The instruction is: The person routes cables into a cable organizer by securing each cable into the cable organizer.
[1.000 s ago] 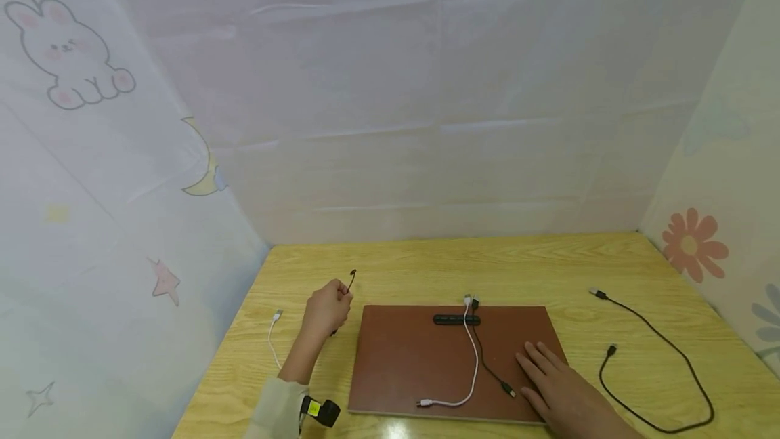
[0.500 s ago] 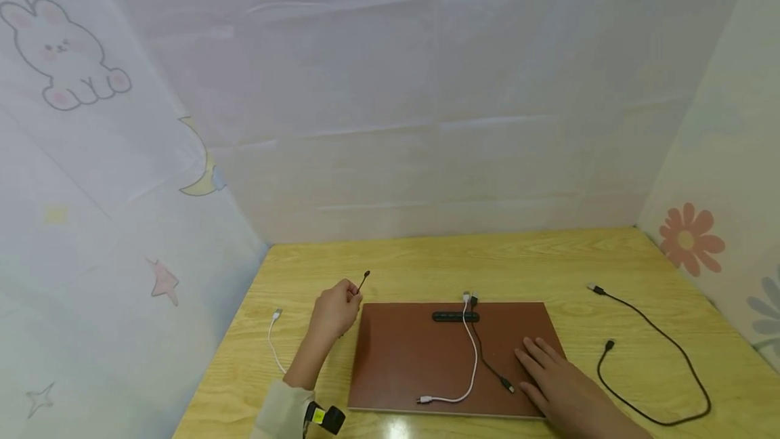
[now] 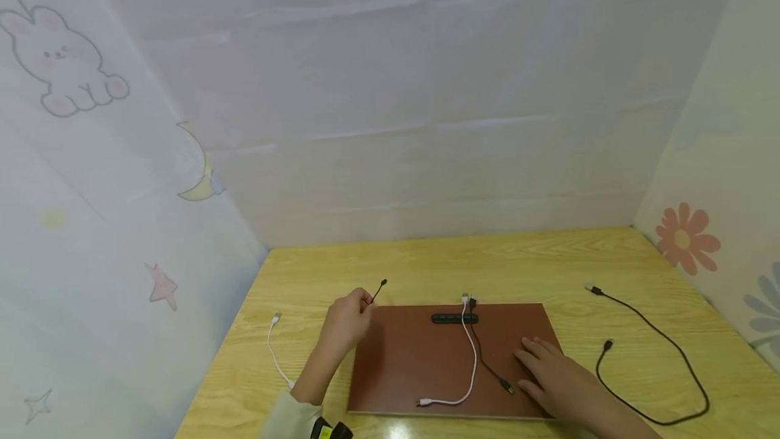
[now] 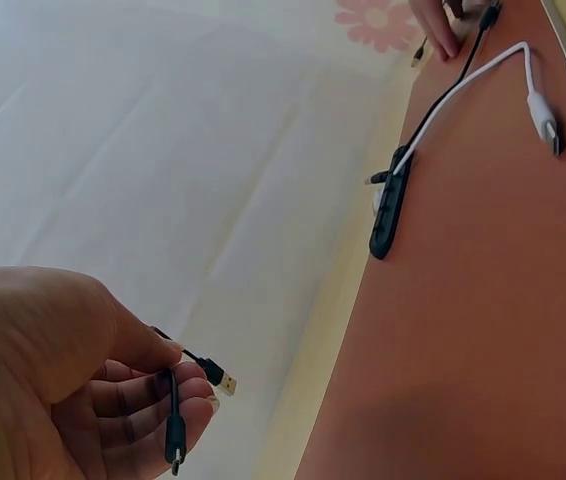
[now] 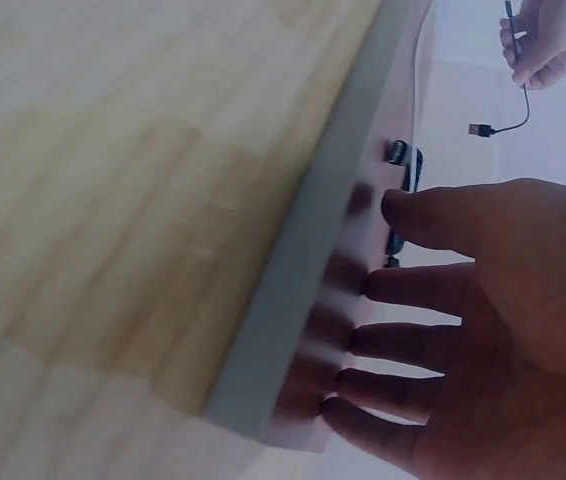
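Left hand pinches short black cable between thumb and fingers, both plugs sticking out. White cable on table left of that grip. Just right of grip: brown board, black clip on it, second white cable and second black cable across clip. Further right, right hand rests on board, fingers spread. Beyond it, long black cable.

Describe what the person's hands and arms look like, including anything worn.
The left hand and right hand wear no gloves. The left arm has a pale cream sleeve, with a black device bearing a yellow label at its cuff. The right forearm is bare as far as the head view shows.
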Tool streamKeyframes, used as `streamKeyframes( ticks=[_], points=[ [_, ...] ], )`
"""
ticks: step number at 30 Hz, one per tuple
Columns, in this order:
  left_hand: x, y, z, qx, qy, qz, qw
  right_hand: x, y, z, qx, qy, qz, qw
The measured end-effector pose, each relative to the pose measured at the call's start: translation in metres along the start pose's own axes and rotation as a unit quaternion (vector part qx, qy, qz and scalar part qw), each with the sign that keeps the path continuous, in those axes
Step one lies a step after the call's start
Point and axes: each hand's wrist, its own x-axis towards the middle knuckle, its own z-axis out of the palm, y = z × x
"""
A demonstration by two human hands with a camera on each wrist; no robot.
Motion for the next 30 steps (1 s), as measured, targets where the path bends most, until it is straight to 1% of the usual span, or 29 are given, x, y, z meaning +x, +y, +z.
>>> streamKeyframes(
  ticks=[7, 11, 13, 15, 19, 25, 28, 30],
  points=[
    [-0.006, 0.007, 0.01, 0.0, -0.004, 0.005, 1.0, 0.009, -0.008, -0.012, 0.017, -0.012, 0.031, 0.999],
    [-0.009, 0.011, 0.014, 0.005, 0.003, 0.022, 0.9997, 0.016, -0.014, -0.019, 0.028, -0.006, 0.042, 0.999],
    [-0.011, 0.013, 0.016, 0.007, 0.008, 0.036, 0.9993, 0.021, -0.018, -0.022, 0.033, 0.0, 0.045, 0.998],
    [-0.013, 0.017, 0.017, 0.003, 0.01, 0.05, 0.9987, 0.026, -0.022, -0.025, 0.034, 0.01, 0.042, 0.998],
    [-0.016, 0.024, 0.022, -0.005, 0.008, 0.067, 0.9977, 0.038, -0.031, -0.03, 0.044, 0.031, 0.028, 0.998],
    [-0.02, 0.032, 0.031, -0.015, 0.0, 0.089, 0.9959, 0.062, -0.041, -0.037, 0.083, 0.041, 0.024, 0.995],
    [-0.021, 0.036, 0.035, -0.024, -0.008, 0.091, 0.9955, 0.073, -0.045, -0.038, 0.1, 0.051, 0.018, 0.994],
    [-0.022, 0.038, 0.037, -0.021, -0.013, 0.092, 0.9955, 0.08, -0.047, -0.039, 0.108, 0.054, 0.009, 0.993]
  ],
)
